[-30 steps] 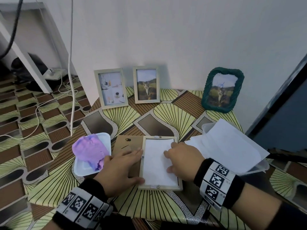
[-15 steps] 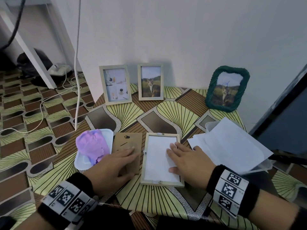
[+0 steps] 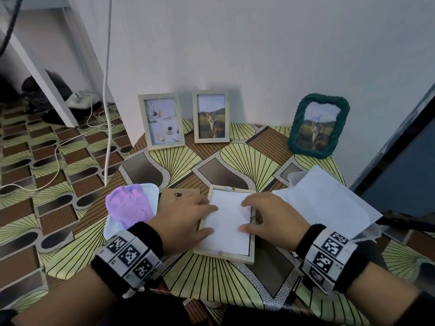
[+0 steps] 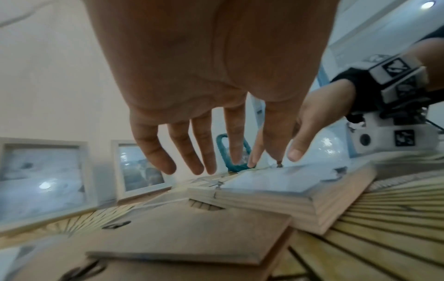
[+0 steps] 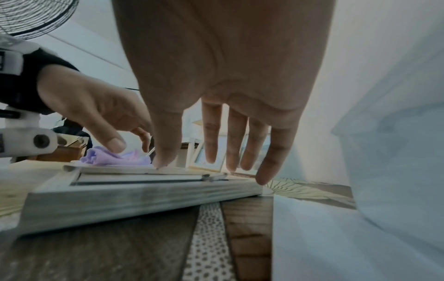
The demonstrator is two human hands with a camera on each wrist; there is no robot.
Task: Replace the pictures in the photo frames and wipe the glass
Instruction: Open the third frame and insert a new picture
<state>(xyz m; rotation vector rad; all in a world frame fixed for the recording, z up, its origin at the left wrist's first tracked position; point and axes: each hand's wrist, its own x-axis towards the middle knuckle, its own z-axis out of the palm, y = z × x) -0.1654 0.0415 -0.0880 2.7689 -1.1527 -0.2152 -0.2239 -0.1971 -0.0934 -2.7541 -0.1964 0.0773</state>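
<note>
A pale wooden photo frame point(image 3: 224, 222) lay face down near the front edge of the tabletop point(image 3: 211, 276), a white sheet point(image 3: 229, 220) filling its back. The left hand point(image 3: 182, 223) hovered over its left side with fingers spread and relaxed, hiding part of the brown backing board point(image 3: 179, 195) beside it. The right hand point(image 3: 270, 218) reached over the right side, fingers loosely extended, the fingertips point(image 5: 263, 178) at the frame's rim; whether they pressed the small clip there could not be made out. A purple cloth point(image 3: 128, 204) sat at the left edge.
</note>
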